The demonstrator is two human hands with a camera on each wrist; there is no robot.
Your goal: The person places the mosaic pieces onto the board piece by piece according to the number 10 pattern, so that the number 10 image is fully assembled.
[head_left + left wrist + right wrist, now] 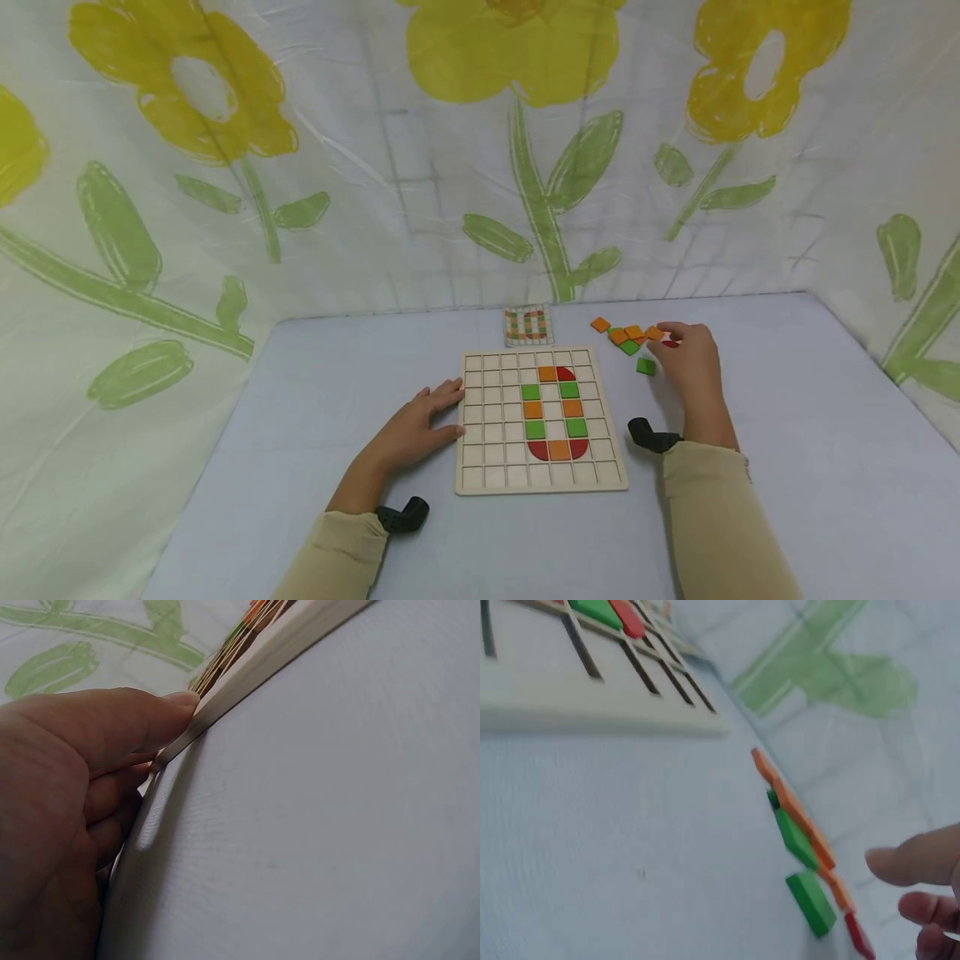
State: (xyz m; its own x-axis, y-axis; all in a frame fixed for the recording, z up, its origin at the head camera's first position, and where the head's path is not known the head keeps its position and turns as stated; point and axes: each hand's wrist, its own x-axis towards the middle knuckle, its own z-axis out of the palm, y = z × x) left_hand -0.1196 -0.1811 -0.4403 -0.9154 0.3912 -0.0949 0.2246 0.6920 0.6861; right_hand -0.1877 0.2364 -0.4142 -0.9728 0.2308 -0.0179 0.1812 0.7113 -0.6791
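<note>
A wooden grid board [491, 477] lies on the table, with orange, green and red pieces in some of its squares forming a rounded ring. My left hand [412, 427] rests at the board's left edge; in the left wrist view its thumb [150, 720] touches the rim. At the right, my right hand [688, 358] hovers by a loose group of pieces, thumb and fingers apart. Nearest to it are a red piece [859, 935], an orange tile [655, 333] and a green tile [811, 903]. I see nothing held between its fingers in the right wrist view.
A small pattern card [528, 326] lies behind the board, showing a coloured grid. Another orange tile [600, 324] sits at the left of the loose group. Behind the table [360, 375] hangs a white cloth [337, 275] painted with yellow flowers.
</note>
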